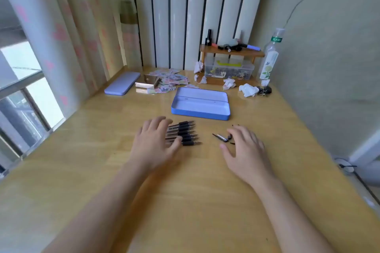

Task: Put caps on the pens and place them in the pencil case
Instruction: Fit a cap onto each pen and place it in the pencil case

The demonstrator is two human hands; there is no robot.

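Several uncapped black pens lie side by side on the wooden desk, tips pointing right. My left hand rests over their left ends with fingers spread. To the right, a few small pen caps are scattered, and my right hand hovers over them with fingers apart, covering some. Behind the pens, the blue tin pencil case sits open and empty.
The case's lilac lid lies at the back left beside a pile of printed paper slips. A small wooden shelf, a clear plastic box, crumpled tissues and a bottle crowd the back right.
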